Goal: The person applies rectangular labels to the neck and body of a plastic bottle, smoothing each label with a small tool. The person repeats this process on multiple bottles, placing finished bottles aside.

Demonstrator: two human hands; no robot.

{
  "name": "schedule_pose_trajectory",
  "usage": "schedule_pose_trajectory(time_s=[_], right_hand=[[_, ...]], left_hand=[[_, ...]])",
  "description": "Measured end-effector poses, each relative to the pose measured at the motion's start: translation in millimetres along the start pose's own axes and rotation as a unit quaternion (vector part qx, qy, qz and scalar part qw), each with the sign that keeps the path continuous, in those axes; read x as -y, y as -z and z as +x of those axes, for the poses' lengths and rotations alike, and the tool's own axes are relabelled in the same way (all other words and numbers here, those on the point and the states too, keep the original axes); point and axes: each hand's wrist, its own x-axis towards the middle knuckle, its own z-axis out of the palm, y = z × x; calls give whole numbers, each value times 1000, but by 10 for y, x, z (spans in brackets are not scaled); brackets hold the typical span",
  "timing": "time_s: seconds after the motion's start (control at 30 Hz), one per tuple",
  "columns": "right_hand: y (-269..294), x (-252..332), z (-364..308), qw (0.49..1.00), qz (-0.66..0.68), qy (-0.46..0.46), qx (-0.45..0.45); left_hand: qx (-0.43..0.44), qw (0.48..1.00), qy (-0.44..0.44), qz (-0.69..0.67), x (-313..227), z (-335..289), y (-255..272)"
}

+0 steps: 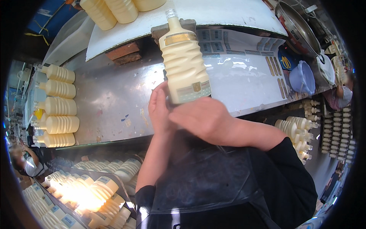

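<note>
A cream-coloured bottle (185, 63) with wavy ridged sides lies in front of me, its clear threaded neck pointing away and resting on a grey block (156, 32). It bears a gold label band near the shoulder and a silvery-green label (195, 91) with a gold crest near its base. My left hand (159, 108) is against the bottle's lower left edge, fingers curled up along its side. Across the base end reaches my right hand (204, 118), fingers pointing left; they are blurred and partly hidden, so their grip is unclear.
Several cream bottles (61, 91) lie in a column on the metal table's (106, 99) left end. Gold strips (272, 65) and label sheets (213, 41) lie on the right, near a lavender bucket (302, 77). Bricks (124, 52) support a white board. Crated bottles (103, 187) stand lower left.
</note>
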Motion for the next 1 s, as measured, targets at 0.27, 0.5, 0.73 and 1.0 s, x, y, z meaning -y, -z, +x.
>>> schedule_pose_trajectory(time_s=[0.27,0.5,0.73,1.0], right_hand=[[31,-136,-260,996,-26,-18,-86],[222,-338,-220,948,-35,-283,-142],[190,-279,-303,931,39,-360,-40],[140,-163,-231,918,118,-376,-36]], left_hand=[[6,993,-29,117,-33,-84,-121],[8,968,-108,228,62,-37,-59],[-12,880,-178,439,46,9,-232],[13,922,-161,351,115,27,-198]])
